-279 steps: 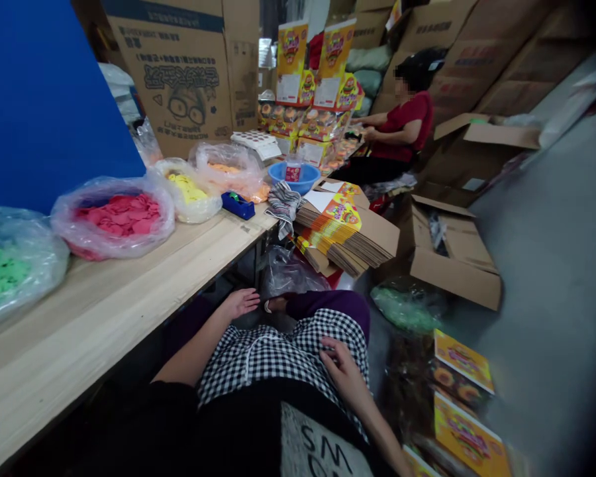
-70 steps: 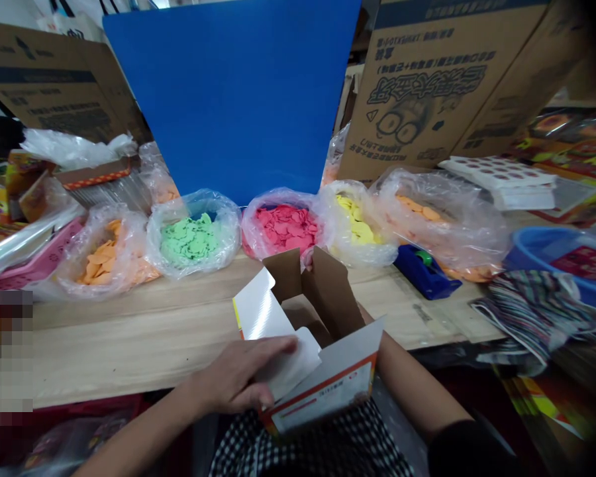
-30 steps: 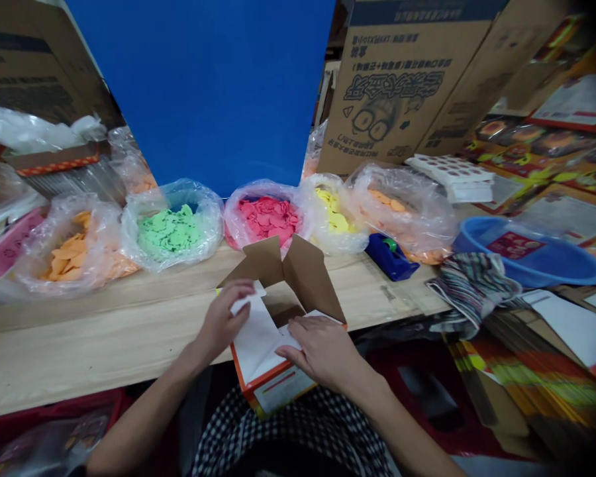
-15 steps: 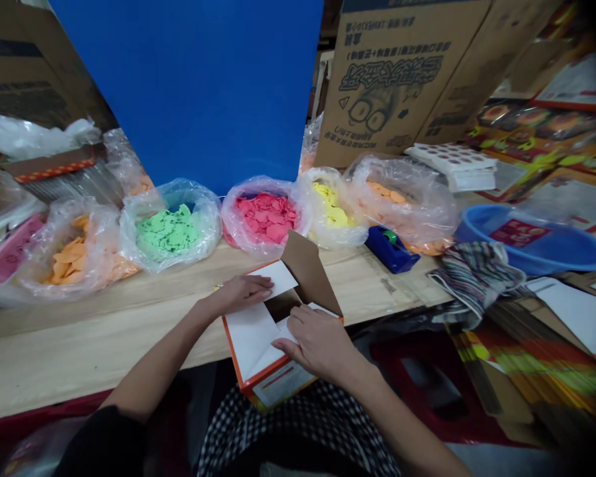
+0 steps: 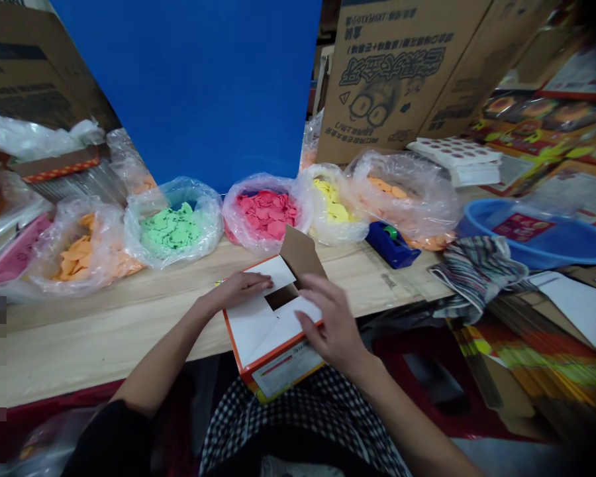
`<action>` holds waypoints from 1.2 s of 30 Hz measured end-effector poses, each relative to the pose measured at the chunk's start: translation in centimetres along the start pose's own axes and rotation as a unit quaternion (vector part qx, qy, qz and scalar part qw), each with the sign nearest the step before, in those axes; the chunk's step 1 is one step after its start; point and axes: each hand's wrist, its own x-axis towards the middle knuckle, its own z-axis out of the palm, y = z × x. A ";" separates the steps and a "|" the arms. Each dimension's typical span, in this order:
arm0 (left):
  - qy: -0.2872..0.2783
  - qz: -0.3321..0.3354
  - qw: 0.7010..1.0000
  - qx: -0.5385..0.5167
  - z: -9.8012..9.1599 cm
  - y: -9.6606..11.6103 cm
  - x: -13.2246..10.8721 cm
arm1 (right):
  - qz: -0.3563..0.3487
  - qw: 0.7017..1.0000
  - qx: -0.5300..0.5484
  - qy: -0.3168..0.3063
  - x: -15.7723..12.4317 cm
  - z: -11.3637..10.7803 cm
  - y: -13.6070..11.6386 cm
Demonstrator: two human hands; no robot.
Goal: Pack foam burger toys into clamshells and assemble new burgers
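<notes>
A small cardboard box (image 5: 254, 336), orange outside with white inner flaps, rests at the table's front edge against the checked apron (image 5: 308, 421). Several of its flaps are folded inward, leaving a dark gap in the middle. Its brown flap (image 5: 302, 253) stands up at the far right side. My left hand (image 5: 241, 289) lies flat on the white flaps at the left, fingers stretched out. Over the right side of the box is my right hand (image 5: 334, 324), slightly blurred, with fingers apart and close to the upright flap; whether it touches that flap I cannot tell.
Clear plastic bags of green (image 5: 171, 228), pink (image 5: 267, 215), yellow (image 5: 334, 207) and orange (image 5: 75, 255) pieces line the table's back. To the right are a blue tape dispenser (image 5: 391, 246), a striped cloth (image 5: 474, 268) and a blue basin (image 5: 556, 255). Flattened cartons (image 5: 541, 358) lie lower right.
My right hand has lifted off the near and right flaps and opened, moving right toward the upright flap. The right white flap now lies flatter. My left hand stays in place.
</notes>
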 end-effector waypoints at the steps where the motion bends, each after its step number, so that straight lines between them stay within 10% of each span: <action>1: 0.000 0.003 1.000 0.002 0.1 0.0 0.0 | 0.033 0.998 -0.008 0.061 0.1 0.0 0.2; 6: 0.061 0.003 0.997 -0.039 0.4 -0.4 -0.1 | 0.131 0.991 0.029 -0.027 1.7 0.4 1.6; 11: 0.250 0.097 0.963 -0.010 0.0 -1.1 -0.2 | 0.026 0.987 0.019 -0.158 2.3 0.6 1.9; 20: -0.101 0.144 0.978 0.109 -1.6 -0.8 -0.6 | -0.042 0.951 -0.107 -0.288 2.1 0.8 1.2; 36: -0.138 0.069 0.971 0.182 0.2 -0.3 0.6 | -0.073 0.910 -0.133 -0.385 2.9 0.8 1.0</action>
